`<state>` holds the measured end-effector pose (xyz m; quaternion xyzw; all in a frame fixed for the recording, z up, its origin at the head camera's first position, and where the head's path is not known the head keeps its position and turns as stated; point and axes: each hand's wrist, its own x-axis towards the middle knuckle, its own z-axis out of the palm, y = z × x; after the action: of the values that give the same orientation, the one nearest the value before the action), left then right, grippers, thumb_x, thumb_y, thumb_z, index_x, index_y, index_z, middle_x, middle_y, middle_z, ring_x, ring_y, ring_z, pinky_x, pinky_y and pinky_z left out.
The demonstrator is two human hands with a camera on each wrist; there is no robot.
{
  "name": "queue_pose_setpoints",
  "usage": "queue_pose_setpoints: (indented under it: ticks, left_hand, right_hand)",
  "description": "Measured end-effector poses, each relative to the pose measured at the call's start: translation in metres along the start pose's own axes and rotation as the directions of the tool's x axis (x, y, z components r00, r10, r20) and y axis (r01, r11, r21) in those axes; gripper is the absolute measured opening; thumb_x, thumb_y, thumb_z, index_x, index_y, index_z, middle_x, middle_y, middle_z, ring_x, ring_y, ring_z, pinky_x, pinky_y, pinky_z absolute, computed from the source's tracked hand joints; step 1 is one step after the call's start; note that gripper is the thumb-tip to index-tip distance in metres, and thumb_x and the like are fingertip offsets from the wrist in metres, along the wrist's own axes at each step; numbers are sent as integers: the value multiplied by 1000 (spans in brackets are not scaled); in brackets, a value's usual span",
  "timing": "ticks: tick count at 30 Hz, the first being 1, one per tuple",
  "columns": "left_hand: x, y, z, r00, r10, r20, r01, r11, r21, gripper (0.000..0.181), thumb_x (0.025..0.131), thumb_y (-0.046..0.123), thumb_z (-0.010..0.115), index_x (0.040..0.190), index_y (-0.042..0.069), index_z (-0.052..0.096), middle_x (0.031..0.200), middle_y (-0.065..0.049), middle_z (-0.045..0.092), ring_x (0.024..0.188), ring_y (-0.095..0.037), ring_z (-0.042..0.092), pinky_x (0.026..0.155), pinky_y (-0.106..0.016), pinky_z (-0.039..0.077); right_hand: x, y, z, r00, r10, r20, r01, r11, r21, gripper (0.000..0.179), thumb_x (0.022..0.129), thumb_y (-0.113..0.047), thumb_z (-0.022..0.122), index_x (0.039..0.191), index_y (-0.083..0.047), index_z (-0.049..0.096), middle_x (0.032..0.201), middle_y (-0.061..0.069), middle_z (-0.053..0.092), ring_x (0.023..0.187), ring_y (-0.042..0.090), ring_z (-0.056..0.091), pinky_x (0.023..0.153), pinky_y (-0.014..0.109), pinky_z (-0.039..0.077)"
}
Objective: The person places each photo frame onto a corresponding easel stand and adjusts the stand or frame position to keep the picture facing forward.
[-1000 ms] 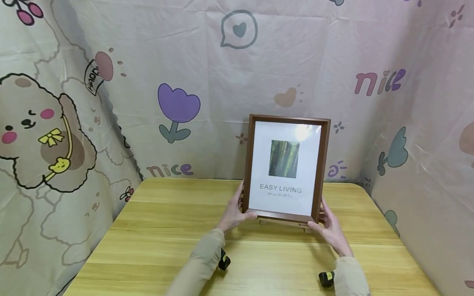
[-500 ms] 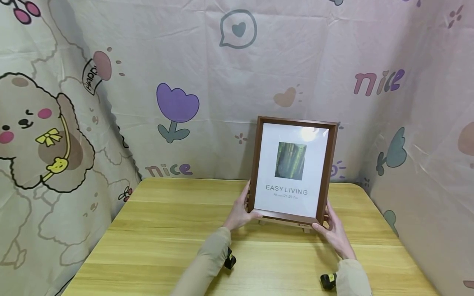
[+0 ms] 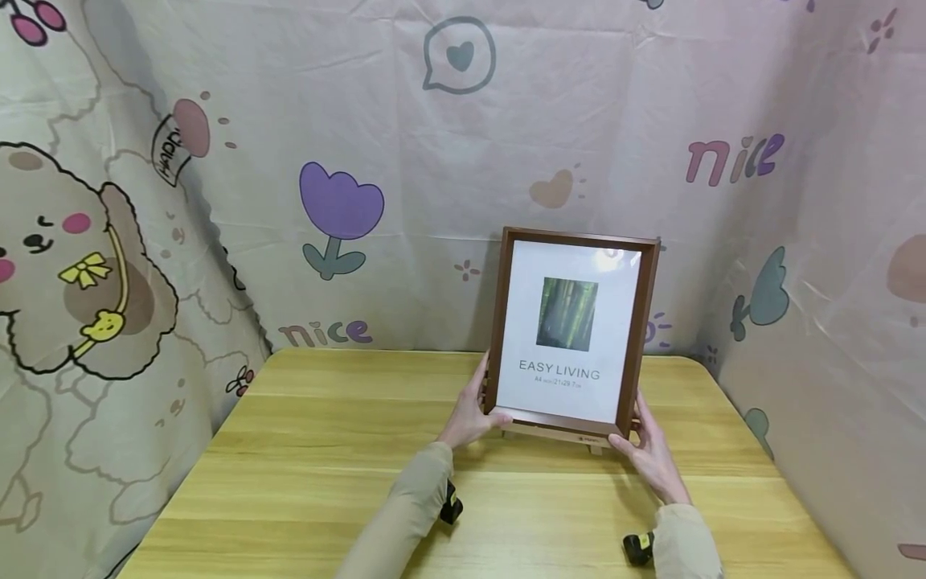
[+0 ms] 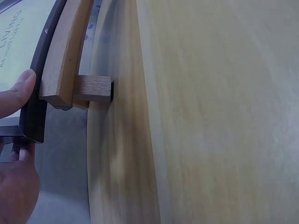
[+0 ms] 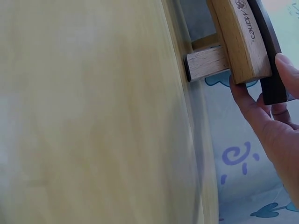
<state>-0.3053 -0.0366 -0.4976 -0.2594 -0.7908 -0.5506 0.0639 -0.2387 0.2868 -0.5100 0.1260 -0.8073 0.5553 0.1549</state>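
A brown picture frame (image 3: 571, 326) with a white sheet reading "EASY LIVING" stands upright, leaning slightly back, on the ledge of a small wooden easel (image 3: 553, 433). My left hand (image 3: 469, 412) grips its lower left corner, thumb over the front and fingers behind. At the lower right corner, my right hand (image 3: 653, 457) holds the frame the same way, thumb on the front edge. In the right wrist view, one finger of that hand touches the end of the easel's ledge (image 5: 243, 44). The easel's upper part is hidden behind the frame.
The easel stands on a light wood table (image 3: 325, 466), toward its back right. Behind it hangs a patterned cloth (image 3: 434, 161), with further cloth on both sides. Black wrist cameras (image 3: 638, 548) sit at both sleeve cuffs.
Both hands shifted the frame slightly to the right between one second and half a second ago. Since then, frame and hands have stayed almost still; the head view has turned slightly.
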Motion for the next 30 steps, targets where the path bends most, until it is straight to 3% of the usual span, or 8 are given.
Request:
queue_pose_setpoints:
  ticks: [4,11,15,19,22,25,27,30]
  left_hand:
    - [1,-1,1,1000,-18,-6,18,1000,-17,122,75,5,87,164,14,4,167,-18,22,143,-41,43,114,-55,44]
    - [0,0,2,993,-121,-12,120,992,-24,110,76,7,86,159,0,15,159,-28,34,142,-48,41,116,-60,38]
    - [-2,-4,2,991,-134,-5,134,990,-53,107,80,10,84,159,-1,14,158,-28,35,139,-47,45,116,-60,39]
    - [-3,-9,3,990,-137,13,138,988,-74,107,82,13,83,161,3,11,156,-26,38,133,-45,50,113,-60,43]
    - [-5,-10,4,987,-157,31,158,986,-54,108,84,17,81,162,7,7,162,-26,29,141,-48,41,115,-63,38]
    - [-5,-10,4,986,-161,47,163,986,-45,109,86,19,80,163,8,4,165,-26,22,144,-49,37,117,-64,35]
    - [-5,-10,4,987,-153,56,156,986,-53,109,87,18,79,163,8,2,164,-26,26,140,-48,44,116,-61,39]
    - [-5,-11,5,990,-129,62,133,989,-60,109,87,16,78,163,9,1,154,-26,44,126,-41,59,110,-54,48]
  right_hand:
    - [2,0,0,999,38,8,-38,999,-22,97,89,9,66,163,-11,8,126,31,52,99,-6,54,84,7,48]
    - [2,-3,0,991,133,30,-132,990,-59,79,92,-5,70,158,-3,26,138,27,52,107,5,56,88,9,47]
    - [3,-5,2,985,171,34,-169,984,-54,77,93,-7,70,158,-4,28,144,29,50,112,7,58,89,10,48]
    - [5,-5,4,979,204,30,-203,978,-46,77,93,-3,68,158,-4,26,139,34,53,116,28,64,88,12,48]
    - [5,-4,5,974,226,29,-225,973,-42,78,94,-1,66,159,-3,23,136,39,54,119,49,60,86,12,49]
    - [5,-6,5,968,251,27,-249,967,-52,79,94,-2,66,160,-3,21,135,41,54,120,51,60,85,12,49]
    - [5,-9,5,965,262,26,-260,964,-58,80,94,-1,66,160,-2,20,133,42,54,118,49,62,84,12,49]
    - [4,-11,5,963,268,23,-266,962,-58,81,94,0,66,160,-2,19,132,43,55,116,47,63,82,13,51]
